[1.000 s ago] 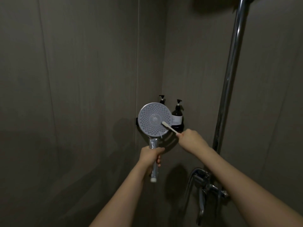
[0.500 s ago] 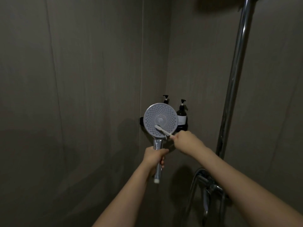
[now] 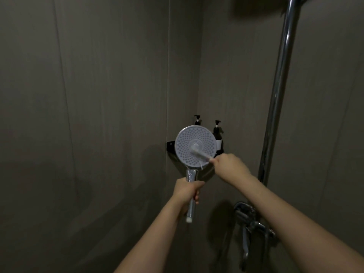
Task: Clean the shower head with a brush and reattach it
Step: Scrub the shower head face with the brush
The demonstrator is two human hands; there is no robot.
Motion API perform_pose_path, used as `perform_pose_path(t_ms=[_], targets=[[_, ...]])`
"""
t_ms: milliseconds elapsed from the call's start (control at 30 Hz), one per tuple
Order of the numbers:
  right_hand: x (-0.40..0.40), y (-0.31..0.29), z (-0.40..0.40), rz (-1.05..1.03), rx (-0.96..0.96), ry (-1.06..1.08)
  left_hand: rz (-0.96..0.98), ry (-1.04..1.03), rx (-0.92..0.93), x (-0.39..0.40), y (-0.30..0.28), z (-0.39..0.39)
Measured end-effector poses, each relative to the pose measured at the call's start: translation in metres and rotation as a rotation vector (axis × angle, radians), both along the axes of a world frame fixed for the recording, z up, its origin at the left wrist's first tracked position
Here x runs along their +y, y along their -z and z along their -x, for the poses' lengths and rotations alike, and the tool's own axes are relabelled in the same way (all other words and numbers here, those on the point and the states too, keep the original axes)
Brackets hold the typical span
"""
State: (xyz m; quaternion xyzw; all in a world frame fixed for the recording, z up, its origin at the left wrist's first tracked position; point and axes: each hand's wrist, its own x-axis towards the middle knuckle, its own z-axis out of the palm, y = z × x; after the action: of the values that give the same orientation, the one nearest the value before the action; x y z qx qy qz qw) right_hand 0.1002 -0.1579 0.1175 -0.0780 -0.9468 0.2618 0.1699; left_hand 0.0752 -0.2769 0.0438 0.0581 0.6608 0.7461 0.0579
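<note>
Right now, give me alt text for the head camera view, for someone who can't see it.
In a dim shower corner, the left hand holds a shower head upright by its handle while the right hand presses a brush against its face. Two pump bottles stand on a corner shelf behind it; a chrome pipe and a tap are on the right.

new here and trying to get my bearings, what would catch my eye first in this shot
The pale round shower head stands out against the dark corner walls, held up by its chrome handle in the left hand. The right hand presses a white brush against its nozzle face near the centre. At right, a shiny vertical pipe runs down to the tap, and two dark pump bottles sit on a corner shelf behind the head.
</note>
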Motion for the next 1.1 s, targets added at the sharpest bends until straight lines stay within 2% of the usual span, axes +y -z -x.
perform_pose_path(t_ms=[67,167,300,400,500,567,633,767,867,933,1033,1100], targets=[[0.000,0.001,-0.001,0.019,0.048,0.012,0.017,-0.002,0.013,0.002,-0.001,0.000],[-0.007,0.003,0.000,0.044,-0.061,-0.031,0.005,-0.008,0.004,0.004,0.000,-0.002],[0.003,-0.007,0.001,0.038,0.041,0.019,0.030,-0.004,0.010,0.004,0.004,-0.004],[-0.002,0.000,-0.003,-0.018,-0.088,-0.070,-0.001,0.002,-0.010,0.004,0.004,-0.004],[0.006,0.000,-0.002,0.020,0.042,0.004,0.012,0.001,0.003,0.002,0.002,-0.004],[0.007,0.002,-0.001,0.086,-0.020,-0.013,0.000,-0.001,-0.003,0.002,0.003,-0.002],[0.004,0.007,-0.003,0.019,-0.076,-0.057,-0.009,-0.005,-0.023,0.000,0.008,-0.002],[0.019,-0.007,-0.003,0.063,0.253,0.017,0.028,0.001,0.004,-0.004,0.013,0.000],[0.019,-0.013,-0.005,0.027,0.286,-0.011,0.031,-0.006,0.019,-0.003,0.008,0.002],[0.012,-0.009,-0.008,0.000,0.228,-0.044,0.029,-0.003,0.023,0.000,0.004,0.002],[-0.006,0.005,-0.012,-0.124,-0.098,-0.161,0.031,-0.008,0.013,0.002,0.005,0.002],[-0.012,0.011,-0.013,-0.231,-0.140,-0.212,0.029,-0.015,-0.003,0.001,0.009,0.002]])
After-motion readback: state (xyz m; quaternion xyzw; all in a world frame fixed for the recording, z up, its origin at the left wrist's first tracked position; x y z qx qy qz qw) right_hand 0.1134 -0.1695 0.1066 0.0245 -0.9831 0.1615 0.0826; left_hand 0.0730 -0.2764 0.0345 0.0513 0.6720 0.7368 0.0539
